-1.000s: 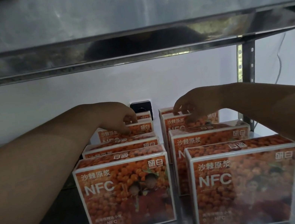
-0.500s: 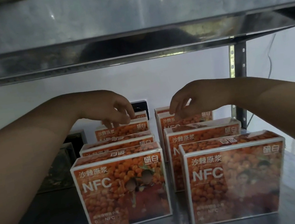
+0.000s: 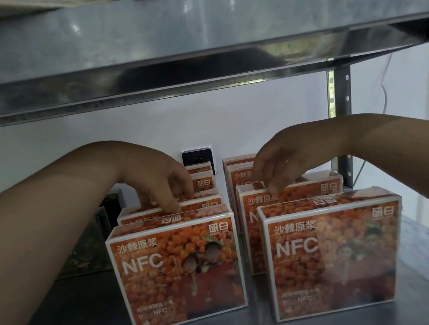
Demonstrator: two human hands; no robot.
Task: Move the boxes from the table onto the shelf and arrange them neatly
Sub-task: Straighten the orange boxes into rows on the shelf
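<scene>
Cartons (image 3: 178, 272), glossy orange rectangles: left grip (image 3: 159, 180) pinches left-row carton (image 3: 199, 198), right grip (image 3: 278, 159) right-row carton (image 3: 313, 190).

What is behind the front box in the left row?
Three more orange boxes in line; the left hand pinches the second box on top. Their fronts are mostly covered; only top strips show.

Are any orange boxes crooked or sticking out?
A little. The front right box stands further forward than the front left box, so the two rows don't line up. The left hand grips the second left box; the right hand grips the second right box. Nothing looks spilled or damaged.
</scene>
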